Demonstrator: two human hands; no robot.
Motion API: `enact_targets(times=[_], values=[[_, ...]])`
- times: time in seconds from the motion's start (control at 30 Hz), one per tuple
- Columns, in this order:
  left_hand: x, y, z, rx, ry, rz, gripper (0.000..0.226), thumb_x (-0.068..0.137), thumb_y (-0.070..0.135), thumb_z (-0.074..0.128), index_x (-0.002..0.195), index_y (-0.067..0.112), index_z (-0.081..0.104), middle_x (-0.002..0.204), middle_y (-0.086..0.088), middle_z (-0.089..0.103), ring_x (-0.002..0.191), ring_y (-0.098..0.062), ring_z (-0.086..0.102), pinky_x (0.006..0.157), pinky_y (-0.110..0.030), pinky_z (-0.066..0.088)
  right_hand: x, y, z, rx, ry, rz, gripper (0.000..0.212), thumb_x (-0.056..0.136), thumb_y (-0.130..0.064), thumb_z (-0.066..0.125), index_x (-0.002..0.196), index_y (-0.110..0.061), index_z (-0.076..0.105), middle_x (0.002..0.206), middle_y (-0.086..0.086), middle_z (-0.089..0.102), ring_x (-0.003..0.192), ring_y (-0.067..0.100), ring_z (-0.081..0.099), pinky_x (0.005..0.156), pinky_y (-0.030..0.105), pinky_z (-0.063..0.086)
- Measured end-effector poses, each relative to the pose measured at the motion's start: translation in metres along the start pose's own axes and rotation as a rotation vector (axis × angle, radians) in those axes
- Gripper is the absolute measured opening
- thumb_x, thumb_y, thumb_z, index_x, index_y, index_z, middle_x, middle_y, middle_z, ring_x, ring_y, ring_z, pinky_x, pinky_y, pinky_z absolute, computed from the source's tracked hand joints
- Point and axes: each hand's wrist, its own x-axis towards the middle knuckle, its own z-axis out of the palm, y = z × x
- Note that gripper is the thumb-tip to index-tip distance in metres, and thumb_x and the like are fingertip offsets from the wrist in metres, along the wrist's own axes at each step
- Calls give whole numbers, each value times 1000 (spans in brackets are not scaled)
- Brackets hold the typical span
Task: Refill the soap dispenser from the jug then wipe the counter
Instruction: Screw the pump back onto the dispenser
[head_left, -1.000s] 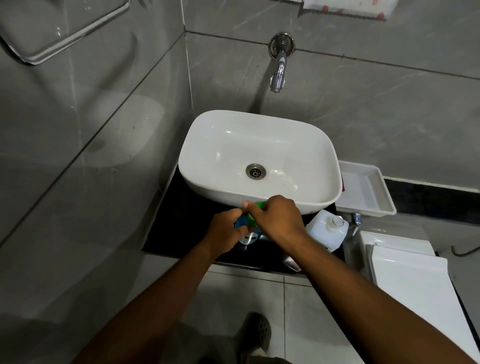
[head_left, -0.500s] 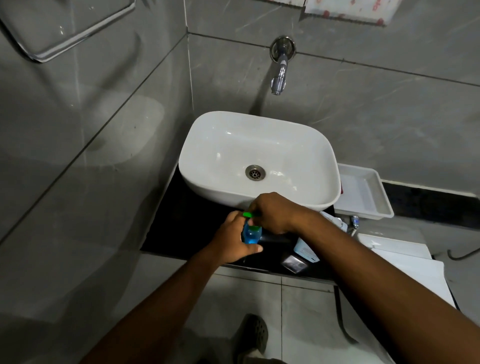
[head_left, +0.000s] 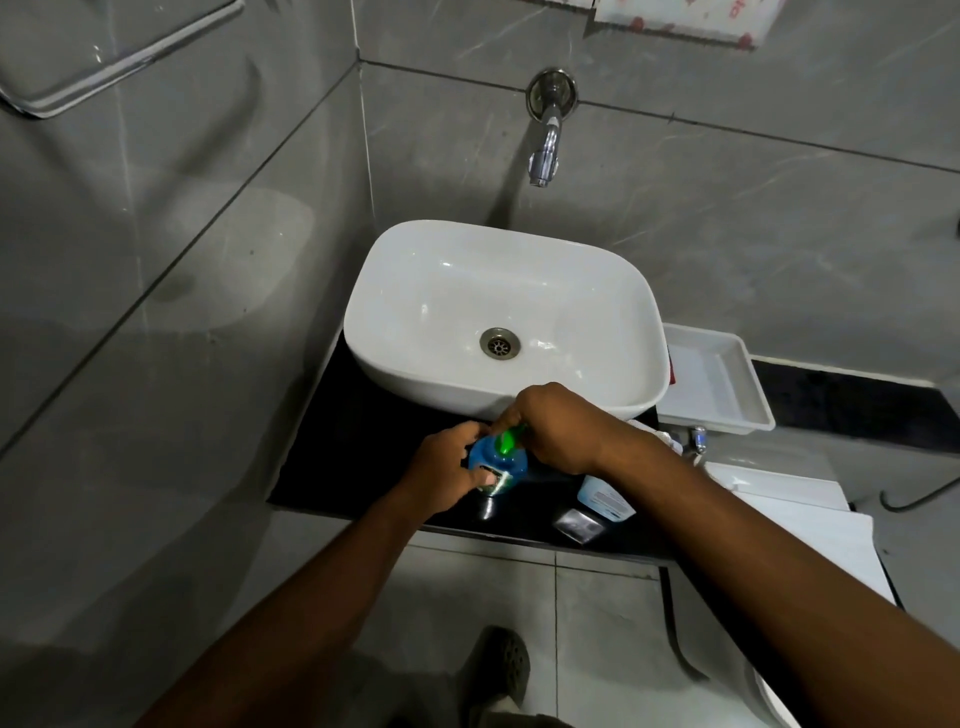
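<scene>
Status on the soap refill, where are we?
Nothing looks done. In hand: left hand grips the blue soap dispenser on the black counter; right hand is on its green pump top, apparently working it. Left: pouring from the jug, hidden behind the right arm, then wiping. No cloth visible.

Both bare forearms extended forward, converging. Left hand (head_left: 451, 466) curled in grip, thumb forward. Right hand (head_left: 558, 426) closed, knuckles up, just beside left.

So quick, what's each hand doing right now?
Left hand: closed around the blue soap dispenser.
Right hand: closed on the dispenser's green pump top.
</scene>
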Motion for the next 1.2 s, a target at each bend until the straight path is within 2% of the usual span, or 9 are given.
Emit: enact_targets(times=[0.13, 0.4, 0.57, 0.7, 0.83, 0.9, 1.0, 1.1, 1.2], values=[[3, 0, -5, -26, -39, 9, 50, 69, 2, 80, 115, 12, 62, 114, -6, 70, 100, -21, 67, 90, -37, 55, -1, 1, 5, -10, 32, -23, 37, 86, -5, 60, 118, -23, 68, 117, 7, 69, 104, 26, 62, 91, 36, 49], [1, -1, 1, 21, 22, -7, 53, 69, 8, 81, 118, 16, 62, 112, -4, 71, 92, -16, 69, 85, -33, 58, 0, 5, 8, -28, 40, -36, 39, 85, -7, 64, 120, -25, 67, 118, 7, 68, 103, 26, 62, 91, 35, 49], [-1, -2, 5, 49, 107, -50, 48, 66, 17, 83, 110, 20, 63, 97, 10, 68, 78, -6, 65, 68, -14, 50, 2, 12, 18, 38, 71, -51, 56, 80, -3, 67, 131, -23, 58, 124, 7, 66, 111, 25, 61, 95, 34, 49], [-2, -4, 5, 37, 111, -62, 49, 68, 16, 81, 113, 19, 63, 100, 7, 67, 83, -10, 65, 70, -14, 48, -2, 23, 41, 268, 224, 68, 68, 83, 1, 61, 144, -18, 39, 132, 15, 59, 119, 28, 56, 99, 27, 41], [-1, -4, 4, 1, 87, -92, 54, 72, 9, 78, 123, 17, 59, 114, 0, 67, 91, -15, 65, 78, -23, 54, -1, 37, 67, 445, 197, 205, 76, 78, -5, 72, 145, -12, 36, 137, 11, 55, 125, 25, 53, 105, 27, 40], [-4, -5, 4, -42, 68, -126, 59, 77, 0, 72, 131, 13, 53, 126, -4, 62, 103, -22, 65, 90, -32, 54, 1, 39, 80, 519, 177, 234, 80, 73, -10, 79, 143, -12, 39, 136, 6, 56, 123, 20, 53, 100, 20, 38], [-17, -5, 9, -108, 112, -167, 47, 81, -13, 56, 124, 7, 56, 124, -7, 63, 109, -26, 64, 92, -28, 51, 5, 37, 100, 673, 229, 283, 72, 70, -15, 84, 133, -16, 50, 119, -1, 64, 107, 12, 60, 82, 6, 40], [-27, -2, 11, -149, 149, -145, 51, 82, -16, 44, 126, 6, 57, 123, -11, 64, 113, -24, 61, 99, -33, 49, 12, 31, 115, 701, 322, 308, 55, 71, -18, 83, 120, -18, 59, 104, -4, 68, 99, 15, 65, 81, 17, 46], [-41, -9, -3, -207, 247, -161, 52, 83, -12, 44, 128, 12, 57, 122, -5, 63, 110, -18, 60, 99, -30, 49, 27, 8, 122, 694, 313, 250, 52, 72, -24, 82, 119, -20, 58, 104, -2, 69, 94, 14, 65, 86, 31, 53]])
